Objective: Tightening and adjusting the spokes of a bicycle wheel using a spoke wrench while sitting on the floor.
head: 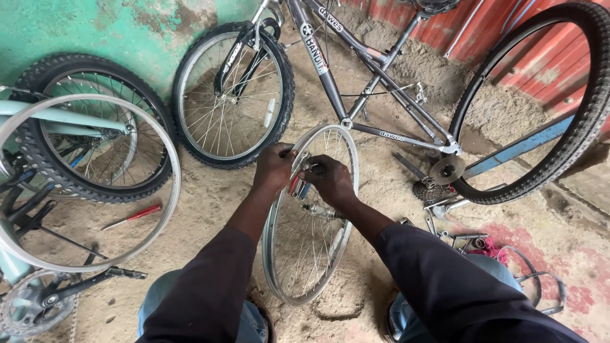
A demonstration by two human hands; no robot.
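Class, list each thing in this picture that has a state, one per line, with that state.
Bare wheel rim: upright, tyreless, held.
Left hand: gripping the rim's top.
Right hand: closed on a red-handled tool.
Red screwdriver: lying on sand, untouched.
Grey bicycle: rear wheel missing.
Loose tyre: standing, off any rim.

Your left hand (pixel 273 168) and right hand (pixel 330 181) cover the upper rim of the bare wheel (pixel 311 254); the red-and-blue tool (pixel 297 185) between them shows only a sliver, its kind unclear. Your knees hide the wheel's foot. The picture's edges cut off the grey bicycle's (pixel 356 70) saddle and handlebar, the loose tyre (pixel 572 114) at right, and the pale-blue bicycle (pixel 38 114) at left. Small metal parts (pixel 445 232) on the sand are too small to identify.
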